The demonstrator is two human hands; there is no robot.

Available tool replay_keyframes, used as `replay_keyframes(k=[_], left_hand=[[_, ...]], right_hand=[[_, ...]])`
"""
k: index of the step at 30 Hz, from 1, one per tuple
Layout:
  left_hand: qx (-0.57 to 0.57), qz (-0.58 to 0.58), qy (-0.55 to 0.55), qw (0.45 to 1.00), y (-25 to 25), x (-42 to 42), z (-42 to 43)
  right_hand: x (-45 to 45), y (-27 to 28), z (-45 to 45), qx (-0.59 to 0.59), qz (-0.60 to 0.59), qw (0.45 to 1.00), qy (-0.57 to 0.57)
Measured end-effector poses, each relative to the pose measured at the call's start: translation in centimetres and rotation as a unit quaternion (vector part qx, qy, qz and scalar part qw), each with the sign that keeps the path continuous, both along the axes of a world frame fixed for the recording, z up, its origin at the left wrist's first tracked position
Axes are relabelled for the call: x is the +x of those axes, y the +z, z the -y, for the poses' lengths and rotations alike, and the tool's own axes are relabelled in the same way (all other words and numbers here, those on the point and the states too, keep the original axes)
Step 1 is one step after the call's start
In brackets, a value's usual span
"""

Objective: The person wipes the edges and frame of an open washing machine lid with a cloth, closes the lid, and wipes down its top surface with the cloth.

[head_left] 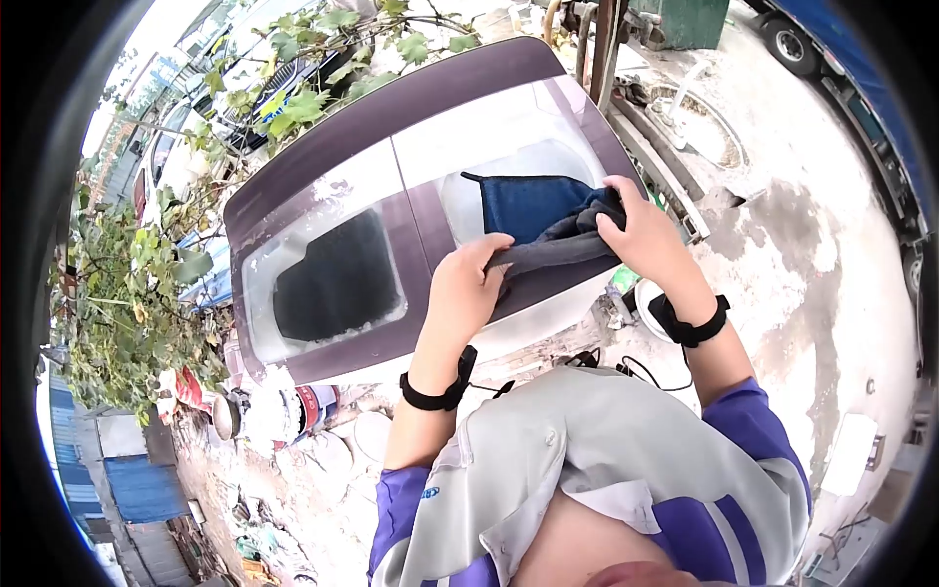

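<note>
A dark blue and grey cloth with a thin black edging is stretched between my two hands; its exact kind does not show. My left hand pinches the grey rolled edge at its near left end. At the right end, my right hand grips the bunched grey part between thumb and fingers. The blue part spreads out beyond the grey edge. Beneath the cloth is a purple-framed top with two see-through windows, seemingly the lid of a twin-tub washing machine. A dark area shows through its left window.
Leafy vines hang along the left and far side. Paint-type buckets stand on the ground at the lower left. A wooden post rises beyond the far right corner. A blue truck is parked at the upper right.
</note>
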State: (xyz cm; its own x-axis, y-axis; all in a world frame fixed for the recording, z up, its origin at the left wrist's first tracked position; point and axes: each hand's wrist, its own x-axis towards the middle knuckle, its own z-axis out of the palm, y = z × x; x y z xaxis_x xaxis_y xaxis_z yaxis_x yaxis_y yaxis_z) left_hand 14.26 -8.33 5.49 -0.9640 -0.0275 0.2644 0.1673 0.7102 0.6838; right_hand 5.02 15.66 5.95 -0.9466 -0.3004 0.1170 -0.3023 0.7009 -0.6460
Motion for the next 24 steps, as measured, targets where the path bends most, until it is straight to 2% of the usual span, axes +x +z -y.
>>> replay_keyframes(k=[2,4,6,8,10,12,15,18,21,24], left_hand=[[-0.045,-0.137,0.086,0.986,0.0,-1.4,-0.7],[-0.154,-0.141,0.145,0.967,-0.9,-1.8,-1.6],[-0.139,-0.165,0.096,0.972,-2.3,-1.5,-2.8],[-0.162,-0.146,0.035,0.975,-3.9,-1.0,-3.9],[-0.227,-0.130,0.019,0.965,-5.6,-1.1,-4.5],[-0.233,-0.152,-0.012,0.960,-5.8,-0.8,-3.6],[-0.149,-0.133,-0.060,0.978,-5.5,0.7,-0.4],[-0.135,-0.156,-0.024,0.978,-5.7,3.0,2.8],[-0.199,-0.142,0.009,0.970,-6.2,3.7,2.4],[-0.240,-0.101,-0.006,0.965,-5.2,2.0,-0.8]], right_hand=[[-0.9,-2.4,0.3,0.057,-0.285,0.957,-0.006],[-0.6,-2.4,1.4,0.065,-0.345,0.936,0.002],[0.6,-3.4,2.7,0.051,-0.314,0.946,0.065],[2.1,-4.7,4.1,0.138,-0.267,0.952,0.050],[2.3,-6.8,5.1,0.167,-0.275,0.945,0.057],[2.9,-7.3,5.6,0.182,-0.275,0.941,0.073],[4.9,-6.3,6.4,0.130,-0.253,0.943,0.171],[7.3,-6.9,8.5,0.053,-0.234,0.929,0.282],[6.4,-7.7,8.8,-0.011,-0.257,0.932,0.254],[3.7,-6.8,6.4,0.028,-0.256,0.950,0.175]])
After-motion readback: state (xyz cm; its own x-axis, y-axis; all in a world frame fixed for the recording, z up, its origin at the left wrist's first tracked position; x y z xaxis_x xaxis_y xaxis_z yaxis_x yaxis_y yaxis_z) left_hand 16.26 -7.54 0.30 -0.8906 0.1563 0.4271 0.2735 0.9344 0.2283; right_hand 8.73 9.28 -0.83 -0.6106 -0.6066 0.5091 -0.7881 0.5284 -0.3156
